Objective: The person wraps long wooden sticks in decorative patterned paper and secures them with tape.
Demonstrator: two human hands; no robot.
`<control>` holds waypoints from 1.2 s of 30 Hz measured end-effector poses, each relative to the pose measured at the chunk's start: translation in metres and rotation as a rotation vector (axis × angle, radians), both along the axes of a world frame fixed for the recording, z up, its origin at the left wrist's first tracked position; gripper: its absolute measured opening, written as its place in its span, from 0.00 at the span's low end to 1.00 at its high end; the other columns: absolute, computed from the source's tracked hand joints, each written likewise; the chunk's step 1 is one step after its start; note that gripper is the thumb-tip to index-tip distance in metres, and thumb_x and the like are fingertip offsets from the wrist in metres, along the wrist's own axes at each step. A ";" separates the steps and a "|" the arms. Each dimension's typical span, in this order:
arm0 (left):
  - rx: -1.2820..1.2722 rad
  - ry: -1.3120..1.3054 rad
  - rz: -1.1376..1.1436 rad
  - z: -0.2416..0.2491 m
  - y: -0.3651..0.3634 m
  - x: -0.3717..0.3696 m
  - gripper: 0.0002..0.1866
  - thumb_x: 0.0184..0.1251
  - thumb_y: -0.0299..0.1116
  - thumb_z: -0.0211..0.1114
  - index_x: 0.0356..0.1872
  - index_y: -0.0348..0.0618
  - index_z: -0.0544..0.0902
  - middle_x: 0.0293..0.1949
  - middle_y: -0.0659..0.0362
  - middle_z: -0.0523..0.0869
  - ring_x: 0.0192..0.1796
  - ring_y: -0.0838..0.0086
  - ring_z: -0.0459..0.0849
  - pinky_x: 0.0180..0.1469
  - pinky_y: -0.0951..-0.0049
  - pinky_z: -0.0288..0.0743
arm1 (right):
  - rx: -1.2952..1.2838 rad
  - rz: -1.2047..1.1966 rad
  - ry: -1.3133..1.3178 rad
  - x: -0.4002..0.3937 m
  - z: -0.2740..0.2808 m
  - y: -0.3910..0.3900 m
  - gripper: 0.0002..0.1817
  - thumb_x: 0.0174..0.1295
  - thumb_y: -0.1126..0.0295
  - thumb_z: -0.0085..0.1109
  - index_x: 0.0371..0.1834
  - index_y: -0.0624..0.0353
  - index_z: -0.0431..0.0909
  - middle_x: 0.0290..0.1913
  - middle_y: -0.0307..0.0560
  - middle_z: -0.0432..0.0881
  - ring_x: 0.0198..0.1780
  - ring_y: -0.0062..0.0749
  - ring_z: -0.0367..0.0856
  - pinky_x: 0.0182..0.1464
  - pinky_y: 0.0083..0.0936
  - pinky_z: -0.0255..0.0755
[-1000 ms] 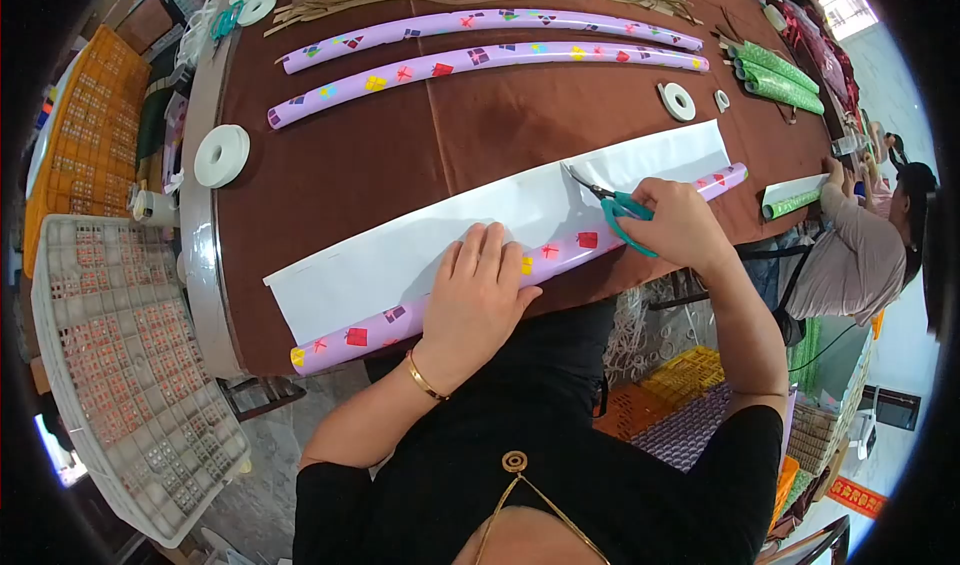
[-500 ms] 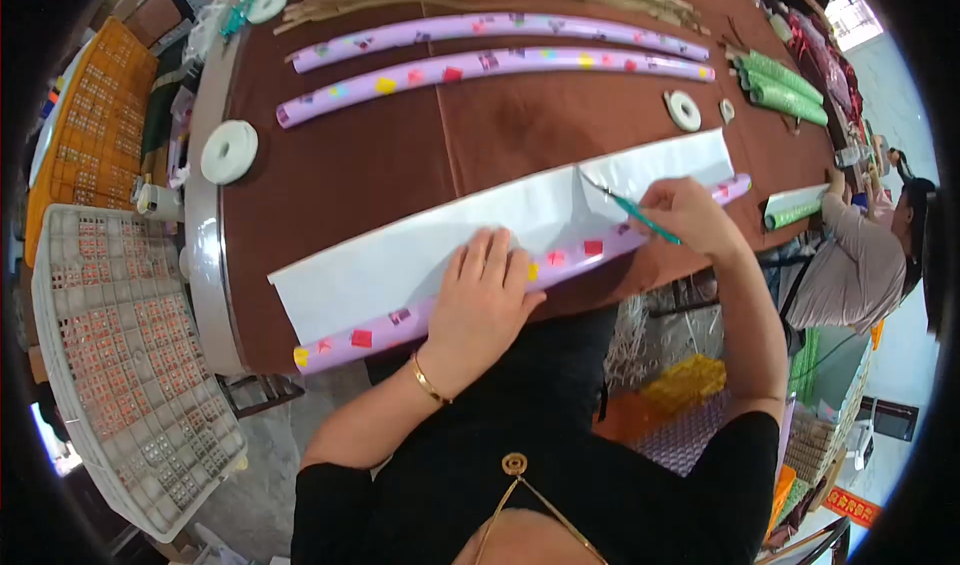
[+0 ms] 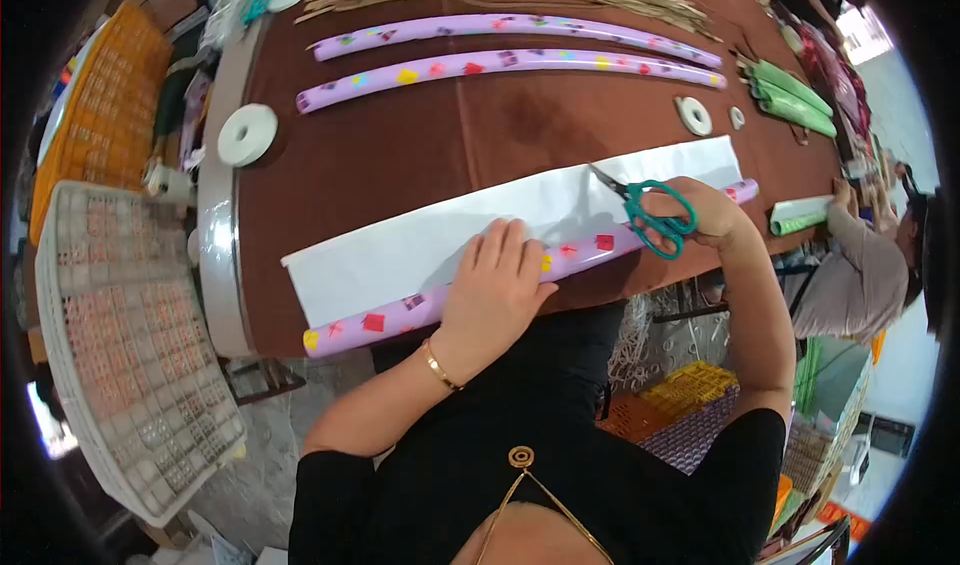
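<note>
My right grip (image 3: 703, 212) holds the scissors (image 3: 630, 192), just swung from edge-on to broadside; my left grip (image 3: 493, 295) still presses flat across the roll (image 3: 580, 255), keeping its white sheet (image 3: 400, 245) spread.

The paper (image 3: 400, 250) lies white side up on the brown table (image 3: 380, 175), slanting from near left to far right, its near edge meeting a glossy lilac roll (image 3: 585, 254) printed with red, yellow and dark purple motifs. The left hand (image 3: 495, 290) rests flat across both, fingertips on the white. The scissors (image 3: 634, 204), teal-handled with dark metal blades, sit in the right hand (image 3: 700, 210), blades over the white side and pointing away to the left.
</note>
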State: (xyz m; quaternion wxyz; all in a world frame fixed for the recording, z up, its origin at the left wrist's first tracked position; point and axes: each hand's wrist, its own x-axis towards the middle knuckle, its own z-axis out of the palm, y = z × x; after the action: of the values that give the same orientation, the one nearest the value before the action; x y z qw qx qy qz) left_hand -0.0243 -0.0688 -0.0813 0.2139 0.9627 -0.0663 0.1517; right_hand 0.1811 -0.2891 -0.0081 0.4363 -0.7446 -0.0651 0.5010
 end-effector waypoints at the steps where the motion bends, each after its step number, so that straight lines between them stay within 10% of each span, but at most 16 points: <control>1: -0.023 0.000 0.000 0.000 0.001 -0.001 0.27 0.56 0.41 0.74 0.53 0.36 0.77 0.59 0.45 0.77 0.63 0.52 0.75 0.64 0.56 0.70 | 0.008 0.030 0.016 -0.001 0.000 0.003 0.25 0.64 0.50 0.66 0.37 0.68 0.82 0.24 0.43 0.81 0.22 0.24 0.77 0.23 0.19 0.67; 25: 0.084 0.166 0.289 0.019 0.114 -0.101 0.43 0.52 0.55 0.75 0.66 0.41 0.73 0.68 0.48 0.72 0.72 0.51 0.68 0.72 0.46 0.61 | -0.002 0.265 -0.359 -0.068 -0.017 0.104 0.11 0.66 0.70 0.63 0.46 0.61 0.74 0.30 0.35 0.76 0.31 0.14 0.73 0.30 0.15 0.66; 33: 0.087 0.170 0.274 0.012 0.128 -0.101 0.47 0.46 0.62 0.75 0.63 0.37 0.74 0.67 0.47 0.72 0.71 0.52 0.68 0.71 0.47 0.60 | 0.152 0.555 -1.463 -0.067 -0.045 0.198 0.17 0.59 0.72 0.65 0.52 0.60 0.75 0.41 0.54 0.80 0.41 0.49 0.80 0.46 0.42 0.75; 36: 0.079 0.173 0.279 0.013 0.128 -0.101 0.48 0.46 0.62 0.75 0.63 0.37 0.73 0.67 0.47 0.72 0.71 0.52 0.68 0.72 0.47 0.60 | 0.144 0.688 -1.463 -0.049 -0.059 0.233 0.19 0.58 0.70 0.67 0.53 0.59 0.77 0.47 0.52 0.80 0.49 0.51 0.78 0.52 0.43 0.73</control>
State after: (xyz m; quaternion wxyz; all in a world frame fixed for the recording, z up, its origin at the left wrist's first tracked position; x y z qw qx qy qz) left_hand -0.1257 0.0593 -0.0688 0.1574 0.9797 0.0807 0.0939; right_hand 0.1322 -0.0566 -0.0672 0.1517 -0.7921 -0.5912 -0.0119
